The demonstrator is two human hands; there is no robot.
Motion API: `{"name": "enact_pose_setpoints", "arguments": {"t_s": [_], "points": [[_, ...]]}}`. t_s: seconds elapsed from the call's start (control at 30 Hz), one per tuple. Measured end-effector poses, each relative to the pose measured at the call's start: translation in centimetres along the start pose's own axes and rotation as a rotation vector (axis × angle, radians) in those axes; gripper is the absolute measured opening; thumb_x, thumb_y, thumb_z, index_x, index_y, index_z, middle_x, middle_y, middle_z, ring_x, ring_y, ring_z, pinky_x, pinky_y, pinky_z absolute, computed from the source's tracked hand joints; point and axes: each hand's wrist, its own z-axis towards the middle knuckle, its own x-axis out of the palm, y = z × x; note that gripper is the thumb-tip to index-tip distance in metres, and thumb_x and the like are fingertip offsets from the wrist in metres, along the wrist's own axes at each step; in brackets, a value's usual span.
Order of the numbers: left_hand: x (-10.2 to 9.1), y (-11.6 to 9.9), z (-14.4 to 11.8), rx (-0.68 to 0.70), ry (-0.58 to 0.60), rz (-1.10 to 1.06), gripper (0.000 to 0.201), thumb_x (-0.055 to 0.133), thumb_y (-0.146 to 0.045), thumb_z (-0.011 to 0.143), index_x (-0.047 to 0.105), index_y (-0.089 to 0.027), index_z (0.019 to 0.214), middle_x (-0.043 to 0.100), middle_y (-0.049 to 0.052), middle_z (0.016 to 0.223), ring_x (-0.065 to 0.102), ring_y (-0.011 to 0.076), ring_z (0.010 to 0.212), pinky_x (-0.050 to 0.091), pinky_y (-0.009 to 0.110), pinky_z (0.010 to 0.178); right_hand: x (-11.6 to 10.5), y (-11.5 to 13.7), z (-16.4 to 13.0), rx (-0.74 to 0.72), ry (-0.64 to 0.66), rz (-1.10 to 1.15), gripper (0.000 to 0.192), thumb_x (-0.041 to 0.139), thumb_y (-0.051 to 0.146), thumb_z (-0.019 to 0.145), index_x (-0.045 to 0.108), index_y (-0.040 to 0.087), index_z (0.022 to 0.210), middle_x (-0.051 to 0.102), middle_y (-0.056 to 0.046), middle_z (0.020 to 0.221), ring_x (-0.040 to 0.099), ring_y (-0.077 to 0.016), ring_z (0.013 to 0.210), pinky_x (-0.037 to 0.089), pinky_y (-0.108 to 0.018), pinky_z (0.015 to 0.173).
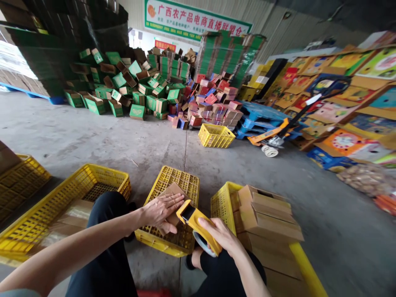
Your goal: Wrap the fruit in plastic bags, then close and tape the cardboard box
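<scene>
A small brown cardboard box (175, 189) lies on an upturned yellow plastic crate (192, 185) between my knees. Across its top my left hand (163, 210) rests flat, fingers stretched out. My right hand (221, 235) is wrapped round a yellow tape dispenser (198, 220), whose front end is close to the left fingers at the box's right side. A roll of tape (204, 244) shows on the dispenser's underside. Whether the dispenser touches the box, I cannot tell.
Brown cartons (275, 222) fill a yellow crate on the right. Another yellow crate (108, 171) at left holds taped boxes (69, 222). Farther off are a yellow crate (216, 136), a heap of green boxes (136, 111), a pallet jack (275, 138) and blue pallets (256, 113).
</scene>
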Motion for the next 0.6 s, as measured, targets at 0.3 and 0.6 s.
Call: {"name": "enact_pose_setpoints", "arguments": {"t_s": [0.3,0.6], "points": [[0.6,0.3,-0.3,0.024,-0.024,0.052,0.108,0.050,-0.083,0.088,0.017,-0.019,0.168,0.032,0.016,0.169,0.031,0.0351,0.156,0.024,0.048,0.129,1.2,-1.0,1.4,0.063,0.124,0.279,0.049,0.080,0.060,0.081,0.056,0.020,0.094,0.075,-0.002,0.071,0.072,-0.0195,0.057,0.059,-0.028,0.053],[0.9,-0.5,0.0,0.022,-0.046,0.085,0.101,0.048,-0.076,0.095,0.014,-0.015,0.168,0.036,0.018,0.166,0.034,0.0349,0.155,0.022,0.051,0.129,1.2,-2.3,2.0,0.077,0.093,0.129,0.056,0.069,0.073,0.085,0.056,0.020,0.098,0.072,-0.001,0.061,0.069,-0.0189,0.049,0.054,-0.025,0.046]]}}
